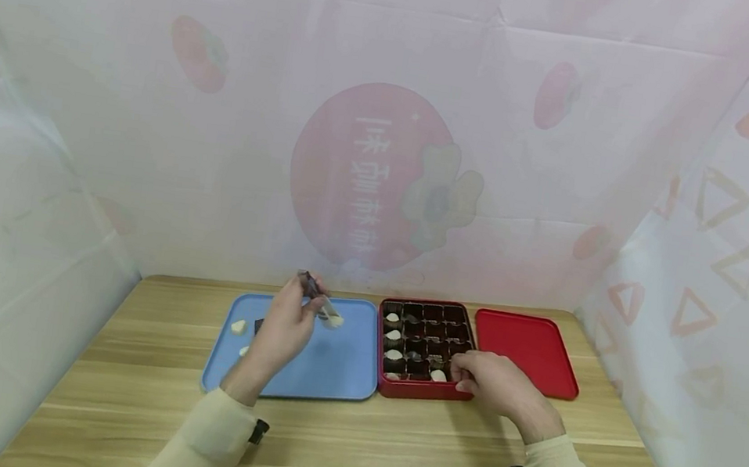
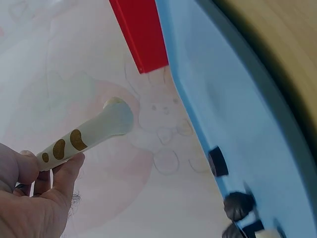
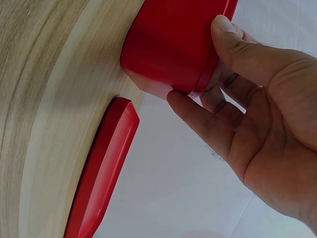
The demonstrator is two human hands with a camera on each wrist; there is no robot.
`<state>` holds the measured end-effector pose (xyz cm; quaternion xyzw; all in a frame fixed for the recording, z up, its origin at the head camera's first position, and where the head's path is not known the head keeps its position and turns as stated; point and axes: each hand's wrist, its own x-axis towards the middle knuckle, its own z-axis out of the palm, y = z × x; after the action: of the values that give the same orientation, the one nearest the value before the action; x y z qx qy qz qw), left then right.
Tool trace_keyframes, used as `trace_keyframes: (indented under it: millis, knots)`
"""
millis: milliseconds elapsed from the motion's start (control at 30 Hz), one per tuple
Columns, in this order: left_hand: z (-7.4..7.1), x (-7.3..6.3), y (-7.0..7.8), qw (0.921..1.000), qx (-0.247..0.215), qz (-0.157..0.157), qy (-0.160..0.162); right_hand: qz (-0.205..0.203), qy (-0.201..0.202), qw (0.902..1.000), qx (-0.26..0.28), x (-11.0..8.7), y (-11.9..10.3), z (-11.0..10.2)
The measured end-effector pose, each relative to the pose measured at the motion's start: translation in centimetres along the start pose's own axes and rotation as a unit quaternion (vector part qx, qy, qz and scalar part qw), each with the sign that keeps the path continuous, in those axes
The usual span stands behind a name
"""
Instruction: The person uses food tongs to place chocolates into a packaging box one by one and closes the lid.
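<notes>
My left hand (image 1: 284,328) is raised over the blue tray (image 1: 334,374), pinching pale tongs (image 2: 91,136) with gold-brown spots and a flared end. A cream-white piece (image 2: 113,101), which looks like a chocolate, shows at the flared tip. With thumb on the rim and a finger against the side wall, my right hand (image 1: 500,380) grips the near right corner of the red box (image 1: 425,390). Inside the box is a dark divided insert, several compartments holding white-topped or dark pieces. Its fingers partly hide the compartments at that corner.
At the tray's left part lie a white piece (image 1: 238,326), a dark piece (image 1: 258,325) and other pieces partly covered by the left arm. The red lid (image 1: 529,352) lies right of the box. A printed white cloth (image 1: 248,169) stands behind the wooden table (image 1: 353,452).
</notes>
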<state>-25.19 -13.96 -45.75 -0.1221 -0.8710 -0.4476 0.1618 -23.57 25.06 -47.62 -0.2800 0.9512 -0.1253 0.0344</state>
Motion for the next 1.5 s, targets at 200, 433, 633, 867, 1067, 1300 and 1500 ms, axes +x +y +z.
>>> trace_keyframes:
  millis: [200,433,633,867,1067,1300,1500]
  knots:
    - [2.5,0.4,1.3,0.9996,-0.02,0.013,-0.011,0.001,0.0,1.0,-0.002,0.1,0.0,0.0]
    - [5.6,0.8,2.7,0.9979,-0.054,0.017,-0.03,0.003,-0.001,1.0,0.001,0.0,-0.1,0.0]
    - [8.2,1.0,3.3,0.9968,-0.062,0.043,-0.026,0.0,0.001,1.0,0.003,0.0,-0.2,0.0]
    - [10.9,0.9,5.0,0.9955,-0.076,0.033,-0.045,-0.007,0.006,1.0,0.002,0.1,0.0,0.0]
    - [12.8,0.7,6.3,0.9938,-0.087,0.029,-0.062,-0.015,0.012,0.9998,0.001,0.1,0.2,0.0]
    - [14.5,0.8,6.9,0.9913,-0.096,0.03,-0.084,-0.012,0.011,0.9999,0.002,0.1,0.1,-0.1]
    - [14.5,0.9,6.8,0.9898,-0.096,0.034,-0.099,-0.011,0.011,0.9999,0.003,0.1,0.1,0.0]
